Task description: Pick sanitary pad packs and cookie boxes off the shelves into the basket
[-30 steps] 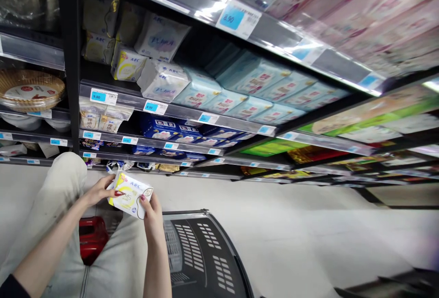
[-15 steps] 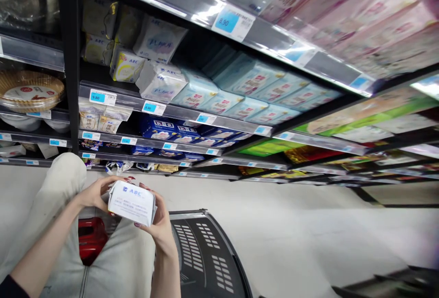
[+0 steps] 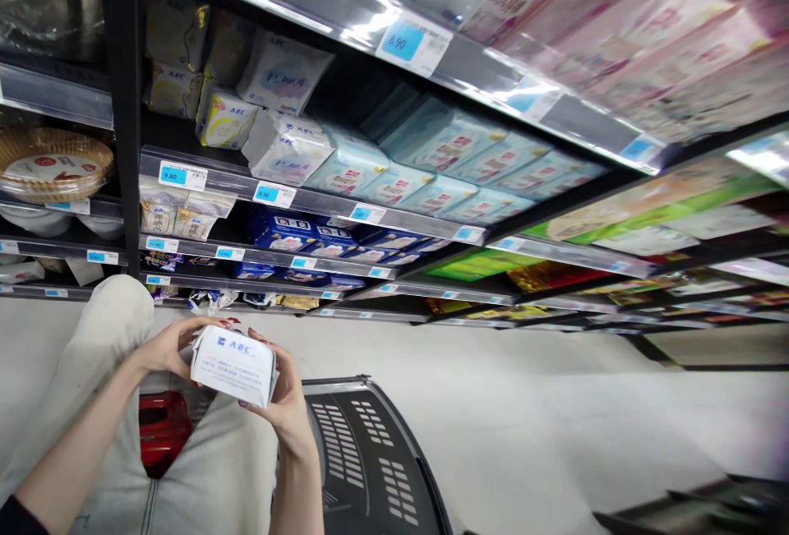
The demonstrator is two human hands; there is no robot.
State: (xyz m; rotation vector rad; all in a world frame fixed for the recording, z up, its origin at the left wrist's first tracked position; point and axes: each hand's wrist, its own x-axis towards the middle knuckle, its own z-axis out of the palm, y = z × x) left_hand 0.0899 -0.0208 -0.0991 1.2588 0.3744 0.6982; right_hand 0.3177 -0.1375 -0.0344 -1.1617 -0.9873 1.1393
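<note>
Between my two hands is a white pack of sanitary pads (image 3: 233, 366) with blue "ABC" lettering and small print on the side facing me. My left hand (image 3: 176, 346) is closed round its left end. Round the right end wraps my right hand (image 3: 284, 387), thumb below and fingers along the top edge. The pack is held slightly tilted over my lap, in front of the lowest shelves. Its far side and some fingertips behind it are hidden.
Shelves with price tags (image 3: 274, 195) run across the view, holding white ABC packs (image 3: 287, 149), light-blue packs (image 3: 348, 161) and dark-blue packs (image 3: 283, 229). A black shopping basket (image 3: 425, 469) stands on the floor right of my legs. Something red (image 3: 163, 428) shows between my knees.
The view has shifted very slightly, so everything sits a few pixels to the left. Both hands keep the same hold on the pack.
</note>
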